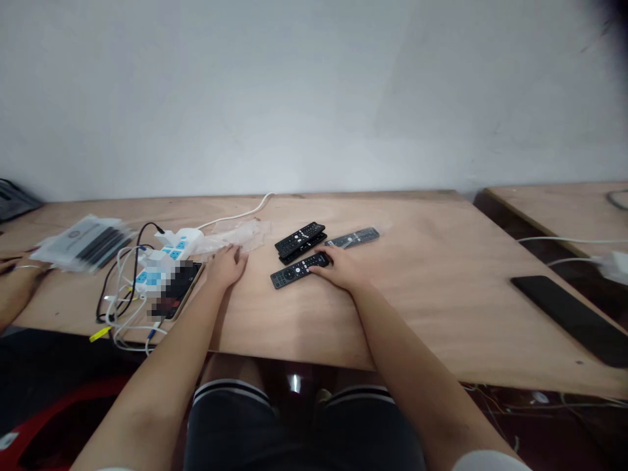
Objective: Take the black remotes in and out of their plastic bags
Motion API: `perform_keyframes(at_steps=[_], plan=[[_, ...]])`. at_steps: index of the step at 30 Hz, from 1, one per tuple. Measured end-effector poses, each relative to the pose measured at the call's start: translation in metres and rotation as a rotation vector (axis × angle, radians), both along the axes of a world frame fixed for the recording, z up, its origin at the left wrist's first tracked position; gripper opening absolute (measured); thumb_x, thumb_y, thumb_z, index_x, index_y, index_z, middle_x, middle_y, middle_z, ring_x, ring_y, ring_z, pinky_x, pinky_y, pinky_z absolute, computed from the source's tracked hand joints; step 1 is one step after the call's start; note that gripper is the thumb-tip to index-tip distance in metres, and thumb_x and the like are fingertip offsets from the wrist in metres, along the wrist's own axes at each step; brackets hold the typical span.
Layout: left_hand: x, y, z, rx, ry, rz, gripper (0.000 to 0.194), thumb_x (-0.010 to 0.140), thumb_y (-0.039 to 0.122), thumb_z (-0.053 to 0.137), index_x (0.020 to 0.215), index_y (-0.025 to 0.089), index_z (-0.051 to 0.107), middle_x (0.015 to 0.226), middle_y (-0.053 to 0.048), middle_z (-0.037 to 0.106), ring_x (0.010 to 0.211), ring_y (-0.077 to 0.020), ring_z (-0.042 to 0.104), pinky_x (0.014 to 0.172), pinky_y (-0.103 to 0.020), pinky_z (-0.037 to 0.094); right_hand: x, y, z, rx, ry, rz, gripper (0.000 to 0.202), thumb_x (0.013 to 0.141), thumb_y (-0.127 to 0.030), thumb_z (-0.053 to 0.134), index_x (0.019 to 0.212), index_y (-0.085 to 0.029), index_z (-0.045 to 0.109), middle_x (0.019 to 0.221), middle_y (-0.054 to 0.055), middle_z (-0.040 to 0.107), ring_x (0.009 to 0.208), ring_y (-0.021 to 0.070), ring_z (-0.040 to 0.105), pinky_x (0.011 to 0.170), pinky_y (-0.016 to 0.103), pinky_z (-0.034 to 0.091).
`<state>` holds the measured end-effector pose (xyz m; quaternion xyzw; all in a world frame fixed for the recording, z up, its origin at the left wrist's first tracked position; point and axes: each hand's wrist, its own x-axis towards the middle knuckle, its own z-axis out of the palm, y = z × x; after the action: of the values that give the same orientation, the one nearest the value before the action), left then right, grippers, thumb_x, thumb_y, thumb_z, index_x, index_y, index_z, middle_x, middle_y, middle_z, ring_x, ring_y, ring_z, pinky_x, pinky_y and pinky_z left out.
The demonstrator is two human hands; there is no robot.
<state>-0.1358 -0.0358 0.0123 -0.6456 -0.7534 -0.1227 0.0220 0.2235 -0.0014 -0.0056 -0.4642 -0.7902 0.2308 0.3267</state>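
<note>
My right hand (336, 267) has its thumb and fingers around the right end of a black remote (290, 273) lying on the wooden table (294, 327). Just behind it, black remotes (301, 239) are stacked on each other. Another remote (360, 235), seemingly in a clear wrapper, lies behind my right hand. My left hand (226, 265) rests on the table at the near edge of crumpled clear plastic bags (243, 237), fingers a little apart, with nothing seen in it.
Left of my left arm are a phone (184, 288), a white power strip (182, 245) and tangled cables (118, 307). Farther left lie plastic-wrapped packs (86, 242) beside another person's hand (22, 278). A dark flat device (569, 317) lies at the right.
</note>
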Motion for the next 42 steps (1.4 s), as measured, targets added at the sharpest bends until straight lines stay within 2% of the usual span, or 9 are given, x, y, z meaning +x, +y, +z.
perform_keyframes(at_steps=[3,9,15,20,24,28,32,36,42], plan=[[-0.001,-0.002,0.000,0.001,0.007,-0.013,0.054,0.100,0.051,0.044,0.139,0.019,0.063,0.154,-0.015,0.056,0.144,-0.0358,0.048,0.119,-0.059,0.033,0.001,0.000,0.002,-0.014,0.006,-0.005,0.051,0.078,-0.045,0.086,0.121,-0.023,0.071,0.116,0.011,0.067,0.112,0.0298,0.063,0.102,0.049,0.050],[-0.003,-0.012,-0.001,0.043,0.016,-0.015,0.053,0.099,0.051,0.046,0.136,0.017,0.064,0.149,-0.015,0.060,0.142,-0.0349,0.049,0.119,-0.057,0.033,0.003,0.001,0.002,-0.059,0.009,0.044,0.029,0.080,-0.039,0.086,0.102,-0.023,0.077,0.101,0.007,0.072,0.098,0.0265,0.066,0.093,0.044,0.052],[-0.006,-0.028,0.005,0.087,0.042,-0.027,0.055,0.098,0.052,0.048,0.135,0.015,0.064,0.148,-0.017,0.060,0.142,-0.0342,0.049,0.121,-0.056,0.030,0.004,-0.004,0.009,-0.156,0.079,0.050,0.021,0.083,-0.036,0.082,0.098,-0.024,0.076,0.096,0.005,0.075,0.093,0.0237,0.067,0.089,0.039,0.051],[-0.002,-0.050,0.012,0.192,0.064,-0.066,0.057,0.098,0.051,0.047,0.140,0.015,0.060,0.152,-0.018,0.056,0.145,-0.0354,0.046,0.122,-0.055,0.030,0.007,-0.003,0.013,-0.176,0.176,0.052,0.022,0.087,-0.045,0.074,0.095,-0.024,0.074,0.093,0.004,0.074,0.091,0.0235,0.066,0.088,0.039,0.051],[0.016,-0.070,0.014,0.213,0.060,-0.158,0.057,0.099,0.050,0.047,0.142,0.015,0.058,0.153,-0.016,0.056,0.146,-0.0344,0.046,0.122,-0.052,0.032,0.008,0.001,0.011,-0.241,0.313,0.006,0.033,0.087,-0.056,0.067,0.091,-0.023,0.071,0.088,0.003,0.073,0.088,0.0240,0.066,0.085,0.038,0.052],[0.042,-0.085,0.008,0.210,-0.005,-0.275,0.057,0.099,0.051,0.049,0.142,0.014,0.058,0.152,-0.017,0.057,0.144,-0.0333,0.049,0.122,-0.051,0.037,0.009,0.005,0.007,-0.393,0.463,0.018,0.040,0.084,-0.065,0.064,0.090,-0.025,0.064,0.072,0.001,0.068,0.069,0.0209,0.064,0.069,0.034,0.051],[0.058,-0.090,-0.003,0.216,-0.095,-0.330,0.056,0.100,0.051,0.050,0.142,0.015,0.057,0.149,-0.017,0.058,0.141,-0.0310,0.053,0.121,-0.050,0.042,0.008,0.003,0.007,-0.473,0.544,0.018,0.043,0.079,-0.065,0.069,0.089,-0.024,0.063,0.067,0.000,0.066,0.061,0.0183,0.060,0.061,0.031,0.048],[0.061,-0.090,-0.011,0.245,-0.136,-0.339,0.054,0.100,0.048,0.050,0.140,0.013,0.059,0.146,-0.018,0.061,0.137,-0.0312,0.057,0.120,-0.050,0.045,0.008,-0.001,0.012,-0.497,0.562,0.049,0.041,0.078,-0.062,0.071,0.087,-0.023,0.064,0.062,-0.002,0.064,0.056,0.0159,0.058,0.056,0.028,0.044],[0.061,-0.090,-0.011,0.266,-0.171,-0.322,0.053,0.100,0.046,0.051,0.143,0.016,0.056,0.149,-0.017,0.059,0.140,-0.0310,0.055,0.120,-0.051,0.045,0.008,-0.004,0.015,-0.496,0.483,0.050,0.035,0.081,-0.056,0.070,0.085,-0.022,0.065,0.062,-0.001,0.065,0.053,0.0146,0.056,0.054,0.027,0.040]])
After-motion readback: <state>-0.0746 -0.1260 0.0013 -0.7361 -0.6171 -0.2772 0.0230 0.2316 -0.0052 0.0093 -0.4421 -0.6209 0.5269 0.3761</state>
